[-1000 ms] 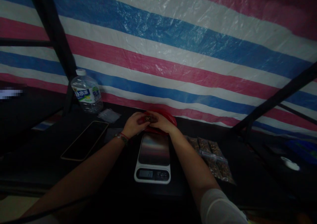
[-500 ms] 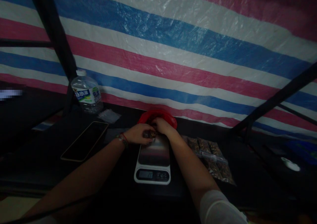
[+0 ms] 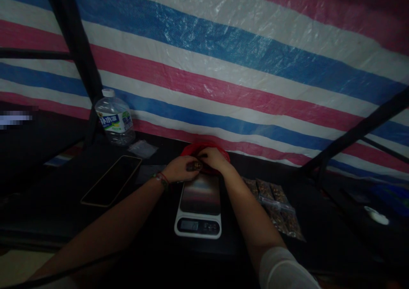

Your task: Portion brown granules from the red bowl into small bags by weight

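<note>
My left hand (image 3: pixel 181 169) is closed around a small clear plastic bag (image 3: pixel 194 166) with brown, grainy contents, above the far end of a white kitchen scale (image 3: pixel 198 233). The scale has a steel top and a lit display whose digits I cannot read. Just to the right, my right hand (image 3: pixel 212 157) reaches over a red bowl-like container (image 3: pixel 226 154). Its fingers are bunched together close to the bag; whatever they pinch is too dark to make out. Both hands partly hide the container's inside.
Several filled clear bags (image 3: pixel 283 218) lie right of the right forearm. A phone (image 3: pixel 111 181), empty small bags (image 3: pixel 143 148) and a clear plastic bottle (image 3: pixel 115 122) are at the left. Black metal bars (image 3: pixel 72 46) and a striped sheet (image 3: pixel 204 76) stand behind. A white object (image 3: pixel 377 215) lies far right.
The left hand with the small bag has moved slightly up and away from me, closer to the red container. The right hand stays over the container, and the view has shifted slightly.
</note>
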The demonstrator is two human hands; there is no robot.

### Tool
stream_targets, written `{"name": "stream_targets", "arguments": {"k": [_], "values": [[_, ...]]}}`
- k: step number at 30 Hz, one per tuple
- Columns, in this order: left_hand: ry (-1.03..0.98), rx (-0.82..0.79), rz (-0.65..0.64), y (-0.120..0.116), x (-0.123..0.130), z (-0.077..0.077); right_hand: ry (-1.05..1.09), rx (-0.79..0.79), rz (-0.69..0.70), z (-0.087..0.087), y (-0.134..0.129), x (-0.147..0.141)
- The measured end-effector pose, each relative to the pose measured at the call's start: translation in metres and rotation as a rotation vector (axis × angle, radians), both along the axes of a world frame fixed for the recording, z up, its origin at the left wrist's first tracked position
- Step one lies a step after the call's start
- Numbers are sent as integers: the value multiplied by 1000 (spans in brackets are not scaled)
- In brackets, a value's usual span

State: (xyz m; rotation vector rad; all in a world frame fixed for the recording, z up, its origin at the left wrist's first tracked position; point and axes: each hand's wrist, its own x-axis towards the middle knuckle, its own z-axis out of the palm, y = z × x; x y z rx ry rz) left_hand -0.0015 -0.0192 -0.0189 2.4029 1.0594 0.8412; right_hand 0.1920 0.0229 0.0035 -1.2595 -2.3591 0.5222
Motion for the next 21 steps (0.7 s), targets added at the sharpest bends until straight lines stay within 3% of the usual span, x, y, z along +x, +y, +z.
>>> {"name": "stream_targets", "arguments": {"k": [5, 15, 21], "values": [[-2, -1, 131, 5, 1, -1, 199, 67, -4, 17, -10, -5], [121, -20, 255, 8, 2, -6, 44, 100, 129, 16, -15, -18], [123, -25, 269, 10, 3, -7, 73, 95, 100, 17, -15, -17]]}}
